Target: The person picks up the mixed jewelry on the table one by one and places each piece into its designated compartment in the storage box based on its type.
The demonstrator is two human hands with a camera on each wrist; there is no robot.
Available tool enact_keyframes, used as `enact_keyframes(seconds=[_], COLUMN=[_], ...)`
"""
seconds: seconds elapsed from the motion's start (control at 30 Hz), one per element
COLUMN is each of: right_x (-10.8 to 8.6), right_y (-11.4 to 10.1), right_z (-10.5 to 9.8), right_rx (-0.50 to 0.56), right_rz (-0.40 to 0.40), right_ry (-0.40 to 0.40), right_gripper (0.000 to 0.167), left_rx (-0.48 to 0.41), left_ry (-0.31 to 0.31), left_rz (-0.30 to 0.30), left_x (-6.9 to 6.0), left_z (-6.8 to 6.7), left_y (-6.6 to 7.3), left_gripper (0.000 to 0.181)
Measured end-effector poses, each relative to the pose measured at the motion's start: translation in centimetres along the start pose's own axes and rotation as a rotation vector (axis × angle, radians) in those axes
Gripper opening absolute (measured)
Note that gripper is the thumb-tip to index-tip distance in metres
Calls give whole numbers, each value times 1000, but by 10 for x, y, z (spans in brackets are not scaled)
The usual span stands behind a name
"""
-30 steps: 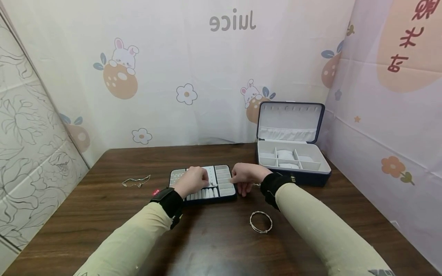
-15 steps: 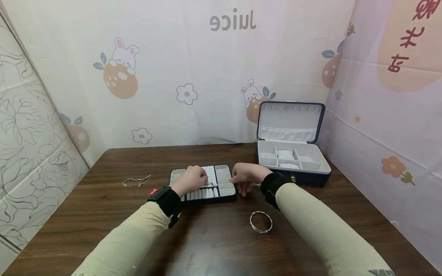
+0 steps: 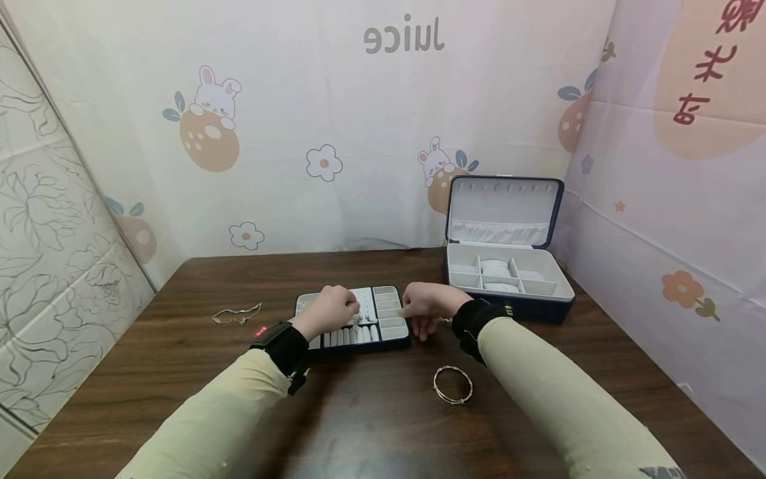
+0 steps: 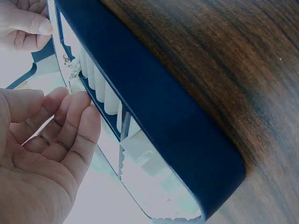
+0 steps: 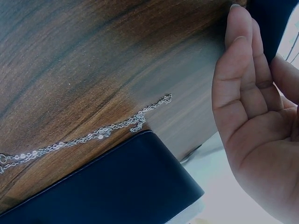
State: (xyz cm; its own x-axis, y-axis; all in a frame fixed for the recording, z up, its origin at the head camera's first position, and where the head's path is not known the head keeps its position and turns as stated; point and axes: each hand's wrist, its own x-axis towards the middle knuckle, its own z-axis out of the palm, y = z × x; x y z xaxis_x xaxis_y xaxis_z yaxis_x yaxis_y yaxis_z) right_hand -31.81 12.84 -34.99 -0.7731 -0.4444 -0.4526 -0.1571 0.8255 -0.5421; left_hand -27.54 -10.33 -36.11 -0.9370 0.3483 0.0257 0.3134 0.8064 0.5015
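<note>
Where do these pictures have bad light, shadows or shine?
Head view: dark shadow beside the left sleeve, soft shine on the tabletop. Left wrist view: bluish cast, the inside of the jewelry tray partly washed out beside the left hand. Right wrist view: bright glints on the silver chain, whitish overexposure below the right hand.

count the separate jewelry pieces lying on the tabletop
3 visible: a thin chain at the far left, a bangle in the foreground, and apparently one silver chain beside the navy jewelry box. The right hand may hide more.
</note>
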Motion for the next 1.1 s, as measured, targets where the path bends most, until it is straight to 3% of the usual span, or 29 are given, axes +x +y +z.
enact_keyframes(seconds=[0.23, 0.43, 0.8, 1.1], right_x=[0, 0, 0, 0], right_y=[-1, -1, -1, -1], right_z=[0, 0, -1, 0], right_rx=[-7, -9, -2, 8], right_rz=[2, 11, 14, 6], right_ry=[1, 4, 8, 2], right_gripper=[23, 23, 23, 23], left_rx=[0, 40, 142, 196], left_ry=[-27, -15, -81, -138], left_rz=[48, 66, 172, 178], left_x=[-5, -11, -36, -58], left_z=[-5, -11, -33, -48], left_y=[-1, 0, 1, -20], left_gripper=[31, 23, 15, 11])
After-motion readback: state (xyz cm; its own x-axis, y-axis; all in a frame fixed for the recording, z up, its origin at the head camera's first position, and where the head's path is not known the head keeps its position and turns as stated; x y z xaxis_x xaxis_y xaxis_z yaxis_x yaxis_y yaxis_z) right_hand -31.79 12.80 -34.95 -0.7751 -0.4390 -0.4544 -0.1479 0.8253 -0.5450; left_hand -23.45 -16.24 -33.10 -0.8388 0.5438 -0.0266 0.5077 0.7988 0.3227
